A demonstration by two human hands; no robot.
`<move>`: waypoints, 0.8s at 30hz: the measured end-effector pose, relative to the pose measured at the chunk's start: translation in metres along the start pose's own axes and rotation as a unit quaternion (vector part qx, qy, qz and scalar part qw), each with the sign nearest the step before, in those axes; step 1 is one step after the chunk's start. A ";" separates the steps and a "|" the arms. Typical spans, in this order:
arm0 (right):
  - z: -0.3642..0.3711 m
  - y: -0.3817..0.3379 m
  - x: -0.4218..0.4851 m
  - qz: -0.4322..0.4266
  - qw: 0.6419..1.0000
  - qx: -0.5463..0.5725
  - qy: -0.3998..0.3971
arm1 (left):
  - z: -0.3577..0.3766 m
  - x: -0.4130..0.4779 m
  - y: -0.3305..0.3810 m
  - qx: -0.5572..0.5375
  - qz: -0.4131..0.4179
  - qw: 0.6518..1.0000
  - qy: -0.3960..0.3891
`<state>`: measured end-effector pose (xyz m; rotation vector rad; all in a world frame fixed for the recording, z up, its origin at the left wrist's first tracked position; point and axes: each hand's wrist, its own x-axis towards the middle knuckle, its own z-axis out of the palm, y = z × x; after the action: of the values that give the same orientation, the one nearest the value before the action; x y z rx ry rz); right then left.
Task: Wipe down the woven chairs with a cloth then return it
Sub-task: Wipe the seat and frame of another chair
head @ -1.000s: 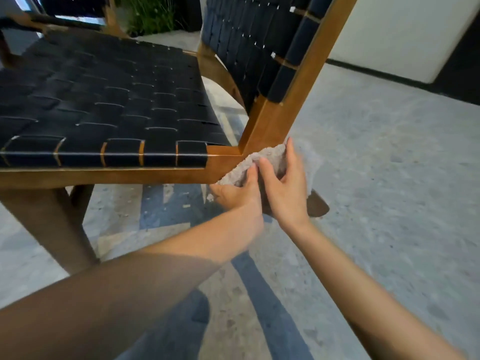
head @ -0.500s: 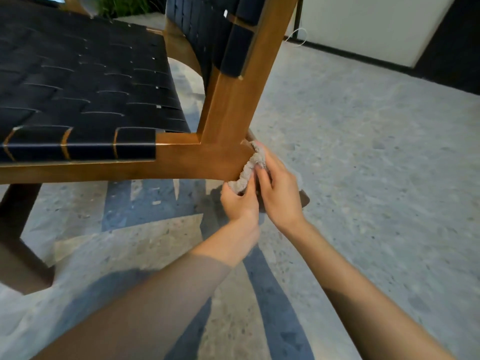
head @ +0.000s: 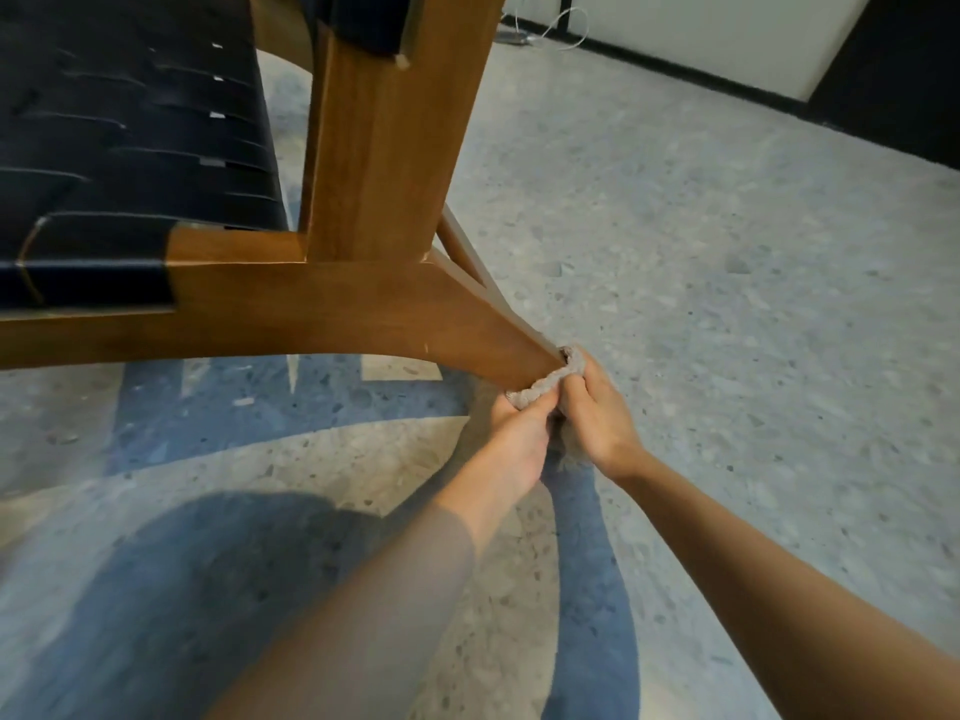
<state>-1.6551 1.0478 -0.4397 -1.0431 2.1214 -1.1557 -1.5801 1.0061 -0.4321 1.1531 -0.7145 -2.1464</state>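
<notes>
Left grip and right grip pinch cloth — against chair leg.

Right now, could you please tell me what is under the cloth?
The wooden chair leg runs under the cloth, which the left hand and right hand grip. The leg's lower end is hidden beneath them.

Chair at left, cloth against its rear leg, hands just below the cloth

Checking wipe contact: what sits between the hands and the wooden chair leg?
The bunched cloth. In the head view, the left hand and right hand grip it against the lower end of the chair leg.
</notes>
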 end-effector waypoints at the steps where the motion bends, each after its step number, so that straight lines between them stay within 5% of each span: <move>1: 0.001 0.001 0.001 0.001 1.000 0.005 0.004 | 0.001 0.002 -0.002 -0.005 -0.013 1.000 0.002; 5: 0.003 0.001 0.000 0.001 0.999 0.032 0.017 | -0.003 0.006 -0.005 -0.012 -0.013 1.000 0.018; 10: -0.007 -0.012 -0.021 -0.040 0.998 0.040 0.041 | -0.005 -0.009 -0.008 -0.007 0.085 0.984 0.156; 15: 0.001 -0.064 -0.049 -0.129 0.980 0.138 0.067 | -0.007 -0.049 0.016 -0.052 0.195 0.932 0.300; 20: 0.013 -0.115 -0.074 -0.152 0.954 0.245 0.076 | -0.006 -0.101 0.055 -0.075 0.292 0.898 0.319; 24: 0.006 -0.157 -0.082 -0.174 0.936 0.303 0.045 | 0.003 -0.144 0.090 0.001 0.453 0.843 0.289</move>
<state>-1.5429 1.0577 -0.3025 -1.0908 1.4926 -1.8999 -1.4963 1.0485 -0.2904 1.0671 -0.7547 -0.9404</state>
